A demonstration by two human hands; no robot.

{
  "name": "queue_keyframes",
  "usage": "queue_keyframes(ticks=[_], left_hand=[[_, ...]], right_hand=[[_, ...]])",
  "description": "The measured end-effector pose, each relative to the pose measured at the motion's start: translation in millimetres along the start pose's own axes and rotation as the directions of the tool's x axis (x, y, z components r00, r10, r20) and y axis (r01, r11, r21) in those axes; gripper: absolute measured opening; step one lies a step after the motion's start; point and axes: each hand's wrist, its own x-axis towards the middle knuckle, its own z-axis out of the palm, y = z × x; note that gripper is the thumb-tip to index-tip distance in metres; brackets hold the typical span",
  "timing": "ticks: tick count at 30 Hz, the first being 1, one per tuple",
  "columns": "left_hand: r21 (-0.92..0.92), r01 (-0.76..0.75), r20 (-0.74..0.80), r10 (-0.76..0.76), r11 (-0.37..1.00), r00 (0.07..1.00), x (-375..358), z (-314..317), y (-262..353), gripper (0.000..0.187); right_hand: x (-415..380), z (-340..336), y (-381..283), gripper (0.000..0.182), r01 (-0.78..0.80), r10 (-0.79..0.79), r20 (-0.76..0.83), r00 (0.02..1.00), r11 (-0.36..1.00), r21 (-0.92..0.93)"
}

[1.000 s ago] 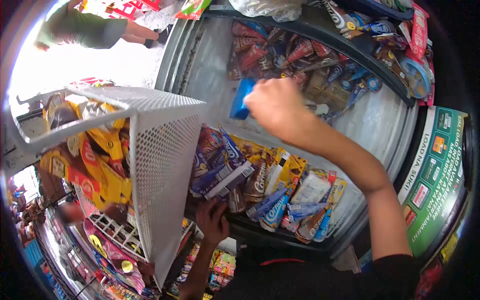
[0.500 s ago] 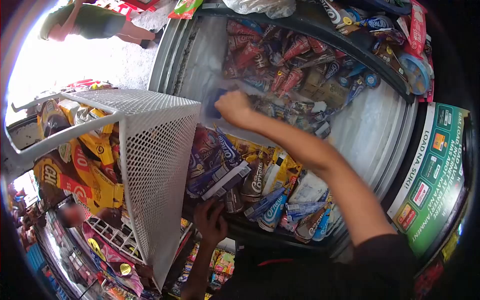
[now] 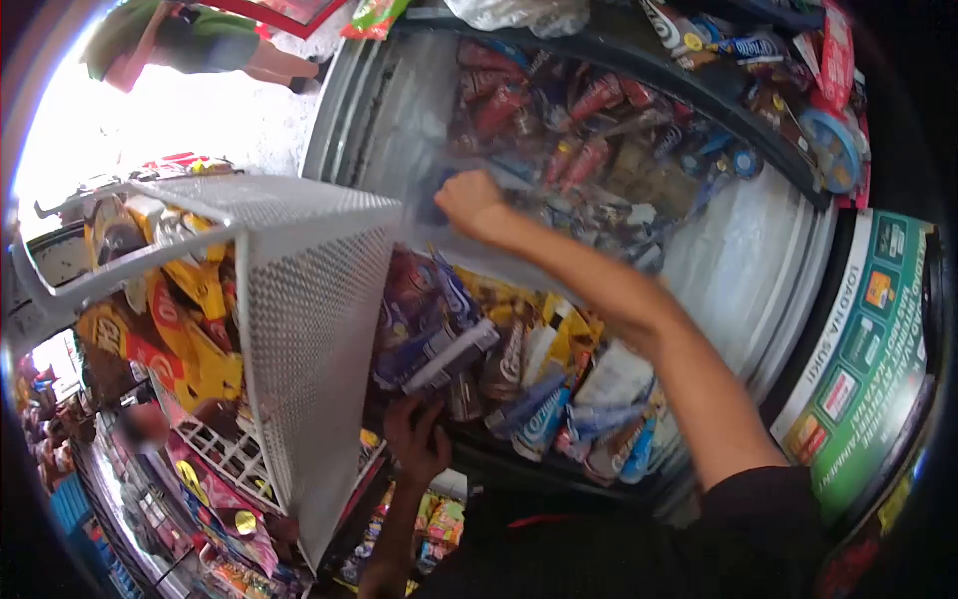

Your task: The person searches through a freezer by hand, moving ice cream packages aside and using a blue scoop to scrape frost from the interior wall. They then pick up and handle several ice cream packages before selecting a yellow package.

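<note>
My right hand (image 3: 471, 205) is closed in a fist over the glass lid (image 3: 399, 150) of a chest freezer. A dark blue, blurred patch shows beside the fist; what it is, and what the fingers hold, I cannot make out. My left hand (image 3: 417, 439) rests at the freezer's near edge, fingers bent and apart, with nothing visible in them. Just beyond it lie wrapped ice cream cones, a brown Cornetto cone (image 3: 507, 359) and a blue one (image 3: 542, 424) among them. Red-wrapped cones (image 3: 499, 108) show through the glass farther back.
A white perforated metal basket (image 3: 319, 299) with yellow and brown ice cream packs (image 3: 190, 339) stands left of the freezer opening. To the right is a green sign (image 3: 863, 359). Packaged goods and a clear plastic bag (image 3: 524, 14) lie along the far rim. Another person (image 3: 190, 45) is at upper left.
My right fist has shifted slightly to the right and up over the glass. My left hand stays at the freezer edge. The view has moved a little and is more blurred.
</note>
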Motion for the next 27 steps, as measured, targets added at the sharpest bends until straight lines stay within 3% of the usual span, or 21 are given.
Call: queue_keyframes(ticks=[2,4,7,11,14,16,17,20,22,24,27], left_hand=[[0.019,-0.025,0.022,0.024,1.000,0.999,-5,-6,3,0.034],[0.048,-0.047,0.013,0.046,0.998,0.999,6,2,0,0.035],[0.055,-0.020,0.063,0.017,0.998,0.998,3,-4,2,0.035],[0.049,-0.015,0.042,0.013,0.999,0.999,2,-3,-2,0.035],[0.025,-0.003,0.060,0.001,1.000,0.998,-1,-9,7,0.035],[0.036,-0.022,0.060,0.020,0.999,0.998,7,-3,1,0.034],[0.057,-0.022,0.040,0.020,0.998,0.999,6,-3,2,0.033],[0.001,-0.019,0.042,0.019,1.000,0.999,7,-2,1,0.033],[0.036,-0.020,0.045,0.018,0.999,0.999,10,-3,0,0.033],[0.065,-0.016,0.048,0.013,0.998,0.999,7,-3,5,0.033],[0.043,0.011,0.064,-0.013,0.999,0.998,2,-8,4,0.032]], right_hand=[[-26,-14,16,0.009,0.001,-0.001,-0.015,1.000,1.000,-0.007],[-46,-72,23,0.009,-0.041,0.044,0.039,0.998,0.996,-0.074],[-53,-127,9,0.010,-0.063,0.064,0.014,0.998,0.998,-0.020],[-3,2,-4,0.011,-0.013,0.013,0.017,1.000,1.000,0.013],[-22,14,15,0.011,0.003,-0.003,-0.047,0.999,1.000,0.005],[-28,-13,36,0.011,0.079,-0.088,-0.092,0.992,0.993,-0.091],[-35,-63,31,0.009,0.008,-0.008,0.008,1.000,0.995,-0.101],[-39,-131,18,0.008,-0.044,0.045,0.019,0.999,0.999,-0.017],[-11,-68,-1,0.008,-0.016,0.015,-0.024,1.000,0.999,-0.040],[13,59,-6,0.008,-0.005,0.003,0.180,0.984,1.000,0.014],[-3,60,32,0.008,0.074,-0.075,0.061,0.995,0.997,0.024]])
